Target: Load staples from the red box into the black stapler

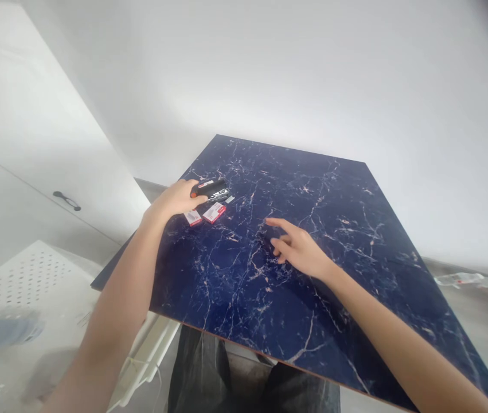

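Note:
My left hand is at the left side of the blue marbled table, its thumb and fingers around the rear end of a black stapler. A bit of orange shows on the stapler beside the fingers. Just in front of it lie two small red-and-white boxes, one partly covered by the hand. Part of another red-and-white thing shows behind the stapler. By the stapler's tip is a small silvery strip. My right hand is over the middle of the table, holding nothing, index finger stretched out and the others loosely bent.
A white wall stands behind the table. To the left are a white cabinet with a dark handle and a white perforated surface bearing a clear bluish plastic thing. Crumpled clear plastic lies beyond the table's right edge.

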Tool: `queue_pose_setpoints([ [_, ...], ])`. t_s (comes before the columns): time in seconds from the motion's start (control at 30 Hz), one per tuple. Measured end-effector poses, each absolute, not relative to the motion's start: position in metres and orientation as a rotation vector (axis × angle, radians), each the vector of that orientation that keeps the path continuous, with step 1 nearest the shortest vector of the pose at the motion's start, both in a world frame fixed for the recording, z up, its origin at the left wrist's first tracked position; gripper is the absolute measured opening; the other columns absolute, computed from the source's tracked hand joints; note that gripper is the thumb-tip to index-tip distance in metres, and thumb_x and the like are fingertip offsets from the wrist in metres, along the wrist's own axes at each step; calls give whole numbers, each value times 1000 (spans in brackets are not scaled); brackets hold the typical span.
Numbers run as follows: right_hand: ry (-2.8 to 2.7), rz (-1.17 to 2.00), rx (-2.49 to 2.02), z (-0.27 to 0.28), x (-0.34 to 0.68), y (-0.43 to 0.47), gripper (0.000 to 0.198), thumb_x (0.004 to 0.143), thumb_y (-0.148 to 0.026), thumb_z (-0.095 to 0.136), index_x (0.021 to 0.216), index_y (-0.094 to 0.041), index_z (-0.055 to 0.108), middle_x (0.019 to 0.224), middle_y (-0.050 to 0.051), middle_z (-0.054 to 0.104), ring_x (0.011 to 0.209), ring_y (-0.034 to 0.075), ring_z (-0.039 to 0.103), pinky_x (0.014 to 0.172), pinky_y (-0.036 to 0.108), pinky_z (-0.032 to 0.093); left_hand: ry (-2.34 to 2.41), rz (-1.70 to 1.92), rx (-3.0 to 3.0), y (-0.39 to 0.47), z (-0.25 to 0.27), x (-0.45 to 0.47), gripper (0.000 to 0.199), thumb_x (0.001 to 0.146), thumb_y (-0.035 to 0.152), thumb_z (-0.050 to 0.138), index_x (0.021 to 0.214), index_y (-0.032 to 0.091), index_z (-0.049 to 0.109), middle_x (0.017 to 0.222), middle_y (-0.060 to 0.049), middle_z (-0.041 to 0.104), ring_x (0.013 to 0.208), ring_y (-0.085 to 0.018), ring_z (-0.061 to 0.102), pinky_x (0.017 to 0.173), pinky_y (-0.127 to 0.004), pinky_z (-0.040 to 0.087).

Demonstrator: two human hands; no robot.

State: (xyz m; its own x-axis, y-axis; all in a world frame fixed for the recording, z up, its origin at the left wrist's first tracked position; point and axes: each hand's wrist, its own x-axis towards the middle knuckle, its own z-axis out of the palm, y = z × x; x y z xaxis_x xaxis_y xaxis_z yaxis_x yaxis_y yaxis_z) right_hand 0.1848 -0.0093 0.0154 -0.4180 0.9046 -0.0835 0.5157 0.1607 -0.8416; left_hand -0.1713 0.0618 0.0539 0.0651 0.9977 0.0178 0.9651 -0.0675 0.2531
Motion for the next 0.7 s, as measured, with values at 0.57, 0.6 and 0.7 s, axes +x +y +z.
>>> queue_pose_setpoints([
  [0.57,-2148,551,-1306,-11,264,-39,31,100,-27,51,123,-28,71,117,6,76,82,22,75,80,42,63,1823,390,2727,74,3,-111,36,102,31,54,131,29,75,178,-3,12,159,-44,20,125,-66,17],
  [0.6,-2153,552,-1301,-11,263,-39,31,100,-27,51,123,-28,72,117,6,76,83,22,74,81,42,63,1838,405,2721,75,2,-110,34,102,30,55,127,29,78,178,-2,14,158,-44,22,124,-66,19],
  [0.7,-2163,551,-1292,-11,264,-40,32,100,-26,51,123,-27,73,118,7,76,85,23,74,82,43,64,1886,442,2698,78,1,-109,32,100,29,57,123,30,80,177,-1,17,157,-43,25,124,-66,22],
])
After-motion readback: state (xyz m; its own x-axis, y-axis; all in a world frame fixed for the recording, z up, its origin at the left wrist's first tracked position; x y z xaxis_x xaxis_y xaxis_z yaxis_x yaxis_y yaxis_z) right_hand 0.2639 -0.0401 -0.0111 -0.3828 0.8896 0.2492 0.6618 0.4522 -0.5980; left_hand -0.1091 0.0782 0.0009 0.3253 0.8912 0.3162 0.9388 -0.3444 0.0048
